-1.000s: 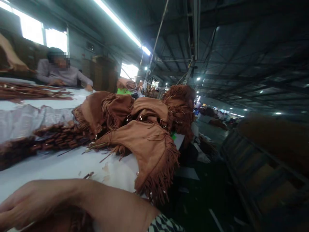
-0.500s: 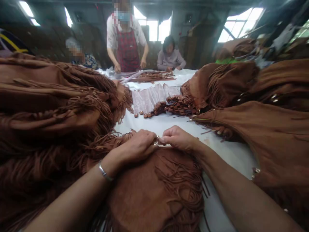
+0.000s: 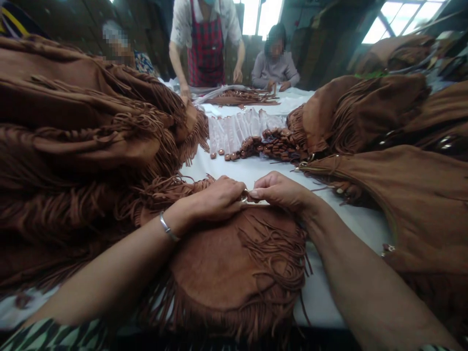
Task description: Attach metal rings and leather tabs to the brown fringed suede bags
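Observation:
A brown suede bag (image 3: pixel 215 263) with long fringes lies on the white-covered table in front of me. At its far edge is a shiny metal ring (image 3: pixel 244 196). My left hand (image 3: pixel 223 197), a bangle on its wrist, is closed at the ring's left side, fingers curled downward and partly hidden. From the right, my right hand (image 3: pixel 280 191) pinches at the ring with thumb and bent forefinger. A small bit of brown shows at its fingertips, too little to name. Both hands rest close together just over the bag's top edge.
Fringed brown bags pile high on the left (image 3: pixel 109 122). More bags (image 3: pixel 420 195) lie on the right. Ahead are clear plastic-wrapped strips (image 3: pixel 234 131) and a heap of brown tassel-like pieces (image 3: pixel 274 145). Several people work across the table (image 3: pixel 199 163).
The view has tilted down and shifted a little, showing more of the bag's near fringe. Both hands keep their hold at the ring. The standing person's arm has moved toward the left pile.

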The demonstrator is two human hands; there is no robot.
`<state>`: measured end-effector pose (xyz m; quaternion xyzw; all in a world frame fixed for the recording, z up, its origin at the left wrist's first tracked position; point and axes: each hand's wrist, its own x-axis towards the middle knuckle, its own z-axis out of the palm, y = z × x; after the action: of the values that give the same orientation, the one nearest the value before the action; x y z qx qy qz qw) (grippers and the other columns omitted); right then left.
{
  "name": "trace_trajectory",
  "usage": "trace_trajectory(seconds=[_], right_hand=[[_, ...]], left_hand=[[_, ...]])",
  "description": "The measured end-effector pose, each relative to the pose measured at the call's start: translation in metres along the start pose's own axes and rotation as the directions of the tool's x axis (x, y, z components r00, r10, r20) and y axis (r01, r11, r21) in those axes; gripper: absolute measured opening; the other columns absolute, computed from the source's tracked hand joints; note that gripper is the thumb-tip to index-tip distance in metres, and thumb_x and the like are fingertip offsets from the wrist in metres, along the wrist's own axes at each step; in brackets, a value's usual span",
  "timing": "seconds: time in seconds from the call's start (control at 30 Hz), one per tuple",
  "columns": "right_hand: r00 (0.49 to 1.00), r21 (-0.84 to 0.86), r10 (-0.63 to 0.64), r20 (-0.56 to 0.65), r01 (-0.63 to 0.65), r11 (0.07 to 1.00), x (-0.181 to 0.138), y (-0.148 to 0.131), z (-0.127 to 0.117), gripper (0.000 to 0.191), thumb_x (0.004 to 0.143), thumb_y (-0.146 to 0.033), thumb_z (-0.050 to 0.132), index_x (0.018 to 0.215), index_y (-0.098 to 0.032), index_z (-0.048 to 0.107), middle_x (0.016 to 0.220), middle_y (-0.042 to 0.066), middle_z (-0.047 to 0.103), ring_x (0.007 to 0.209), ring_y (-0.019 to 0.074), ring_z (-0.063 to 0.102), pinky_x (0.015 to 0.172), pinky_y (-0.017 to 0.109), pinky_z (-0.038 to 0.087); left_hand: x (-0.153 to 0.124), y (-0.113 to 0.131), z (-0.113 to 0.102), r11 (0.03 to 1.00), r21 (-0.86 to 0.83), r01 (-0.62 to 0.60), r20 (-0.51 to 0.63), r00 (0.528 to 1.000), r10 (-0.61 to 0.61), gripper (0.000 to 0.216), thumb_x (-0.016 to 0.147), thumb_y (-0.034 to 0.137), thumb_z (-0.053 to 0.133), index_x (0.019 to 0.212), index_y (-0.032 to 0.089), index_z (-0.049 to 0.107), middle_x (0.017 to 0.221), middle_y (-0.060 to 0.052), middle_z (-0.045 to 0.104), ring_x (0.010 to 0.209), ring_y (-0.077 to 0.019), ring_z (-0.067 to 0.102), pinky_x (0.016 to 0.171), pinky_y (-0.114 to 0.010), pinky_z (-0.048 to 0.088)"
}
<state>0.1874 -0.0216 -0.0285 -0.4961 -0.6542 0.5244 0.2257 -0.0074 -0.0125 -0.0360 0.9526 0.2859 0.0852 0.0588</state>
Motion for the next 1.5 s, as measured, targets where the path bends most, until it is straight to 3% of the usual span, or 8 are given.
trace_trajectory(seconds=[0.2, 0.3, 0.4, 0.63, 0.87, 1.1, 1.33, 1.5], right_hand=[[0.915, -0.364, -0.235, -0.327, 0.108, 0.925, 0.001, -0.007, 0.018, 0.031, 0.075, -0.037, 0.053, 0.057, -0.013, 0.057, 0.05, -0.001, 0.043, 0.05, 0.0103, 0.036, 0.049, 0.024, 0.025], [0.877, -0.467, -0.305, -0.372, 0.107, 0.878, 0.001, -0.009, 0.025, 0.032, 0.08, -0.036, 0.05, 0.058, -0.014, 0.057, 0.053, 0.001, 0.047, 0.054, 0.0123, 0.041, 0.052, 0.025, 0.027], [0.892, -0.486, -0.324, -0.316, 0.142, 0.863, 0.001, -0.007, 0.023, 0.032, 0.08, -0.035, 0.05, 0.057, -0.014, 0.056, 0.054, 0.001, 0.046, 0.055, 0.0125, 0.04, 0.053, 0.025, 0.027], [0.972, -0.27, -0.232, -0.023, 0.217, 0.938, 0.006, 0.003, 0.002, 0.036, 0.077, -0.044, 0.056, 0.062, -0.011, 0.06, 0.056, -0.001, 0.045, 0.054, 0.0106, 0.036, 0.051, 0.024, 0.025], [0.976, -0.072, -0.11, 0.186, 0.125, 0.99, 0.005, -0.001, -0.007, 0.03, 0.071, -0.039, 0.063, 0.063, -0.01, 0.062, 0.055, 0.0, 0.051, 0.051, 0.0086, 0.038, 0.05, 0.022, 0.026], [0.998, -0.107, -0.059, 0.023, 0.062, 0.992, 0.006, 0.002, -0.009, 0.034, 0.071, -0.043, 0.062, 0.066, -0.009, 0.061, 0.056, -0.001, 0.051, 0.045, 0.0056, 0.032, 0.041, 0.02, 0.021], [0.987, 0.291, 0.106, -0.119, -0.067, 0.954, 0.007, -0.004, 0.0, 0.023, 0.069, -0.025, 0.066, 0.057, -0.013, 0.05, 0.042, -0.007, 0.037, 0.035, 0.0034, 0.023, 0.034, 0.017, 0.019], [0.966, 0.437, 0.214, -0.145, -0.131, 0.89, 0.004, -0.018, 0.013, 0.019, 0.086, -0.022, 0.047, 0.069, -0.015, 0.047, 0.041, -0.012, 0.023, 0.033, 0.0029, 0.014, 0.036, 0.015, 0.022]], left_hand=[[0.005, 0.001, -0.005, 0.968, 0.116, 0.222, -0.039, 0.975, -0.219, 0.028, 0.092, 0.037, 0.036, 0.089, 0.013, 0.05, 0.082, -0.008, 0.057, 0.073, -0.0206, 0.053, 0.062, -0.031, 0.037], [0.004, -0.002, -0.006, 0.963, 0.135, 0.235, -0.038, 0.972, -0.232, 0.028, 0.093, 0.036, 0.036, 0.089, 0.013, 0.05, 0.082, -0.009, 0.057, 0.074, -0.0214, 0.053, 0.062, -0.031, 0.037], [0.002, -0.005, -0.004, 0.975, 0.139, 0.175, -0.019, 0.984, -0.174, 0.028, 0.093, 0.034, 0.033, 0.089, 0.012, 0.05, 0.082, -0.009, 0.057, 0.074, -0.0217, 0.053, 0.066, -0.033, 0.038], [0.002, -0.005, 0.009, 0.992, 0.123, 0.021, 0.048, 0.998, -0.027, 0.018, 0.089, 0.022, 0.035, 0.088, 0.011, 0.05, 0.083, -0.01, 0.058, 0.073, -0.0212, 0.052, 0.075, -0.037, 0.036], [0.002, 0.006, 0.017, 0.99, 0.114, -0.086, 0.053, 0.995, 0.081, 0.021, 0.091, 0.022, 0.033, 0.088, 0.012, 0.051, 0.085, -0.009, 0.057, 0.076, -0.0201, 0.051, 0.081, -0.037, 0.035], [0.003, 0.005, 0.011, 0.992, 0.129, -0.003, -0.03, 1.0, 0.007, 0.044, 0.087, 0.055, 0.04, 0.094, 0.013, 0.05, 0.088, -0.009, 0.057, 0.082, -0.0239, 0.051, 0.078, -0.038, 0.037], [0.01, 0.004, 0.007, 0.976, 0.168, 0.137, -0.042, 0.99, -0.132, 0.025, 0.092, 0.035, 0.036, 0.096, 0.014, 0.048, 0.09, -0.01, 0.057, 0.079, -0.0229, 0.053, 0.068, -0.033, 0.04], [0.021, -0.012, -0.008, 0.986, 0.063, 0.152, 0.05, 0.987, -0.155, 0.023, 0.092, 0.033, 0.032, 0.092, 0.016, 0.048, 0.084, -0.007, 0.057, 0.07, -0.0175, 0.053, 0.06, -0.026, 0.037]])
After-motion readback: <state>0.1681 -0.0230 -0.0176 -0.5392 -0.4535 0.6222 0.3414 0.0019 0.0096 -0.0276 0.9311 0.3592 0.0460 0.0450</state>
